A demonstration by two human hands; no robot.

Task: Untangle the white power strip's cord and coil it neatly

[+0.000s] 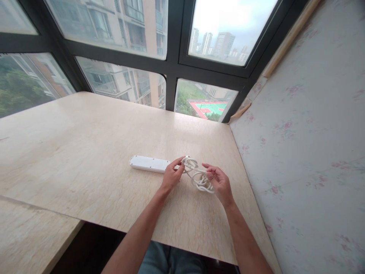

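A white power strip [150,163] lies on the stone ledge with its flat, screwed side facing up. Its white power cord [202,186] is gathered in loose, tangled loops to the right of the strip. My left hand [172,173] pinches part of the cord beside the strip's right end, with a loop rising above the fingertips. On the other side of the loops, my right hand [219,182] grips a strand between thumb and fingers, its index finger stretched out. One stretch of cord runs across between both hands.
The pale marble-patterned ledge [85,152] extends far to the left. Dark-framed windows [171,72] close off the back. A wall with floral paper [302,160] bounds the right side. Below the ledge's front edge is a dark gap [94,243], near my legs.
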